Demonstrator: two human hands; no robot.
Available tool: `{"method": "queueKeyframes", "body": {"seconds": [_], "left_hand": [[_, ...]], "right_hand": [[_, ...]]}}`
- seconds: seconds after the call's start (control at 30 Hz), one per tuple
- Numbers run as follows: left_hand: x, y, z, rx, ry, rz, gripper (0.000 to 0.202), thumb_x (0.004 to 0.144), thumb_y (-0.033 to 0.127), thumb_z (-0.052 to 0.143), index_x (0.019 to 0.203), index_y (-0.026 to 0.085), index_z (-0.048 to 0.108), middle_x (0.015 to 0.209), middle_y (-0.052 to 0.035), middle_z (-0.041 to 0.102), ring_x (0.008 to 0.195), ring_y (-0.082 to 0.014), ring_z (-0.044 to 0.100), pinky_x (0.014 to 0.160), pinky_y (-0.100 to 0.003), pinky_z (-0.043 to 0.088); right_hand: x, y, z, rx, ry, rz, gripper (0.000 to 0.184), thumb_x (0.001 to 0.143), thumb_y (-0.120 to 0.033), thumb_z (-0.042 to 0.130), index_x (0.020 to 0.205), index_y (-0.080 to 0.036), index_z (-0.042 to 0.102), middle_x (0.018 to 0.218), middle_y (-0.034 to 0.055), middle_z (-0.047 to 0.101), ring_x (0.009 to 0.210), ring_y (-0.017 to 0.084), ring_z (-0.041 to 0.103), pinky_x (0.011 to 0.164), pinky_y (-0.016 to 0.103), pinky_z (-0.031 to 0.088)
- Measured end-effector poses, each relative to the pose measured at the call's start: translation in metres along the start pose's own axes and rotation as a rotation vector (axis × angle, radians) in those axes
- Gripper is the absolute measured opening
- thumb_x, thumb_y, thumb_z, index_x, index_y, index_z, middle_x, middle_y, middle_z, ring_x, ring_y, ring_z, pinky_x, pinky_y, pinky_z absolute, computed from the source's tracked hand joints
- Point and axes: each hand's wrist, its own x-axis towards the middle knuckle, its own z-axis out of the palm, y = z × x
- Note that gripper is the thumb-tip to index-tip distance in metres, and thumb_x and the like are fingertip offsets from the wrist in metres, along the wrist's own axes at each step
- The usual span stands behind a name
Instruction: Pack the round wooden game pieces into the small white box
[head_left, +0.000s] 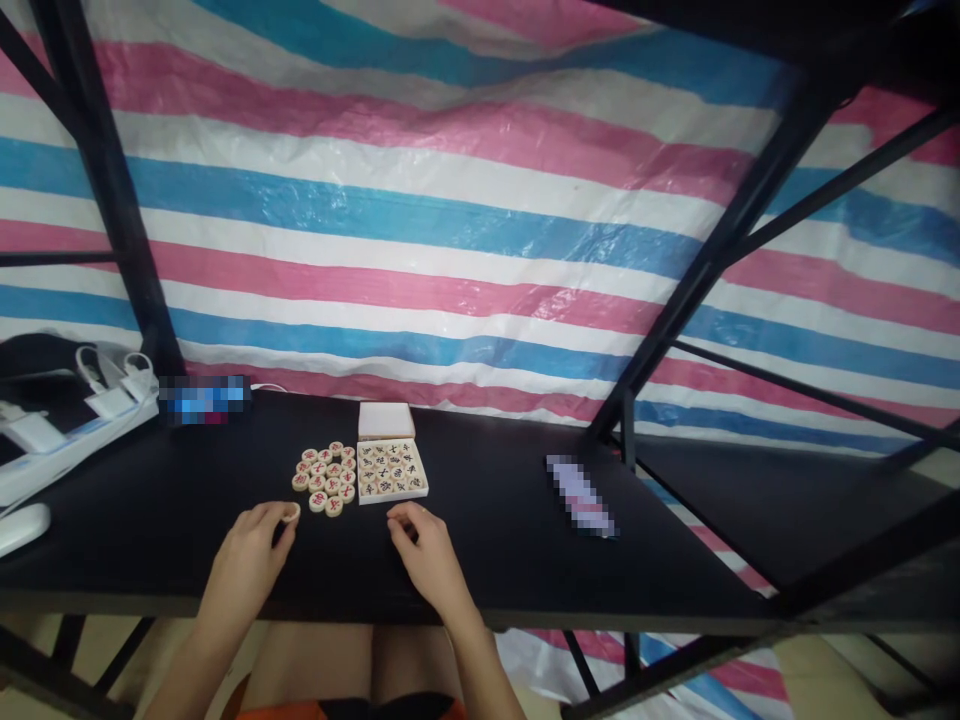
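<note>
Between the thumb and fingers of my left hand (255, 540) is a round wooden xiangqi piece (293, 513), just left of a cluster of pieces. Several xiangqi pieces with red characters (324, 473) lie close together on the black table. Beside them stands a white box (393, 494) filled with rows of pieces bearing black characters (390, 465). Its lid (386, 421) is raised behind it. My right hand (421, 545) rests near the box's front right corner, fingers curled and thumb near the index finger; whether anything is in it is hidden.
A power strip with white chargers (109, 402) and a white mouse (24, 528) are at the left. Two blurred-out objects lie on the table (510, 570), one at the back left, one at the right. Black metal posts (660, 330) frame the striped sheet (420, 230) behind.
</note>
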Motion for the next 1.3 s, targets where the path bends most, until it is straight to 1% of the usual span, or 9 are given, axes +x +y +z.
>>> {"method": "queueKeyframes", "body": {"seconds": [0.07, 0.17, 0.33, 0.53, 0.73, 0.9, 1.03, 1.2, 1.3], "left_hand": [[-0.002, 0.014, 0.002, -0.220, -0.003, -0.005, 0.016, 0.080, 0.029, 0.051, 0.086, 0.021, 0.063, 0.090, -0.0058, 0.069, 0.083, -0.0229, 0.062, 0.077, -0.032, 0.048], [0.002, 0.049, 0.013, -0.521, -0.178, 0.015, 0.015, 0.076, 0.026, 0.054, 0.089, 0.022, 0.062, 0.083, -0.0020, 0.068, 0.070, -0.0170, 0.062, 0.064, -0.026, 0.050], [0.016, 0.082, 0.035, -0.786, -0.278, 0.062, 0.022, 0.071, 0.019, 0.057, 0.092, 0.020, 0.063, 0.085, -0.0022, 0.066, 0.070, -0.0149, 0.060, 0.066, -0.027, 0.051], [0.017, 0.072, 0.045, -0.965, -0.352, -0.076, 0.026, 0.071, 0.025, 0.062, 0.096, 0.017, 0.060, 0.079, -0.0020, 0.065, 0.068, -0.0153, 0.061, 0.063, -0.027, 0.050], [0.021, 0.073, 0.040, -1.065, -0.415, -0.140, 0.022, 0.073, 0.030, 0.062, 0.090, 0.016, 0.063, 0.074, -0.0020, 0.068, 0.072, -0.0180, 0.065, 0.070, -0.030, 0.051], [0.022, 0.076, 0.035, -1.083, -0.448, -0.142, 0.022, 0.074, 0.031, 0.061, 0.090, 0.016, 0.066, 0.080, -0.0036, 0.071, 0.076, -0.0187, 0.065, 0.075, -0.031, 0.050], [0.021, 0.075, 0.033, -1.072, -0.420, -0.141, 0.021, 0.075, 0.031, 0.061, 0.090, 0.017, 0.065, 0.082, -0.0036, 0.070, 0.077, -0.0179, 0.064, 0.075, -0.029, 0.050], [0.020, 0.073, 0.034, -1.071, -0.411, -0.123, 0.020, 0.075, 0.030, 0.061, 0.090, 0.017, 0.064, 0.084, -0.0043, 0.069, 0.075, -0.0172, 0.063, 0.071, -0.028, 0.050], [0.021, 0.071, 0.036, -1.083, -0.400, -0.131, 0.019, 0.075, 0.029, 0.061, 0.090, 0.017, 0.065, 0.083, -0.0040, 0.068, 0.074, -0.0172, 0.062, 0.071, -0.028, 0.049]], "right_hand": [[0.001, -0.002, 0.000, 0.039, -0.030, 0.005, 0.013, 0.083, -0.021, 0.052, 0.085, -0.020, 0.065, 0.077, 0.0022, 0.066, 0.073, 0.016, 0.063, 0.066, 0.025, 0.046], [0.002, -0.006, 0.000, 0.131, -0.104, 0.012, 0.014, 0.083, -0.026, 0.056, 0.092, -0.020, 0.065, 0.080, 0.0019, 0.069, 0.072, 0.016, 0.064, 0.065, 0.024, 0.047], [0.003, -0.008, -0.003, 0.228, -0.106, 0.016, 0.018, 0.087, -0.031, 0.052, 0.095, -0.020, 0.064, 0.084, 0.0022, 0.070, 0.075, 0.016, 0.065, 0.067, 0.024, 0.048], [0.002, -0.001, -0.003, 0.282, -0.052, 0.074, 0.018, 0.086, -0.035, 0.055, 0.096, -0.020, 0.061, 0.082, 0.0021, 0.071, 0.075, 0.016, 0.065, 0.070, 0.025, 0.049], [0.003, 0.004, -0.001, 0.284, -0.049, 0.091, 0.022, 0.087, -0.037, 0.053, 0.098, -0.020, 0.062, 0.080, 0.0022, 0.071, 0.071, 0.017, 0.066, 0.068, 0.025, 0.049], [0.004, 0.002, -0.003, 0.205, -0.054, 0.087, 0.025, 0.089, -0.036, 0.049, 0.102, -0.022, 0.065, 0.078, 0.0013, 0.070, 0.067, 0.016, 0.065, 0.066, 0.024, 0.048], [0.005, -0.001, -0.003, 0.140, -0.052, 0.020, 0.026, 0.090, -0.036, 0.048, 0.103, -0.023, 0.067, 0.086, 0.0024, 0.070, 0.078, 0.017, 0.065, 0.074, 0.025, 0.047], [0.004, 0.000, -0.002, 0.067, -0.047, 0.029, 0.024, 0.090, -0.034, 0.049, 0.101, -0.022, 0.066, 0.058, -0.0031, 0.060, 0.053, 0.013, 0.056, 0.057, 0.021, 0.042], [0.002, 0.000, -0.002, 0.129, -0.053, 0.033, 0.020, 0.088, -0.032, 0.051, 0.098, -0.020, 0.064, 0.064, -0.0021, 0.064, 0.058, 0.013, 0.058, 0.058, 0.020, 0.042]]}}
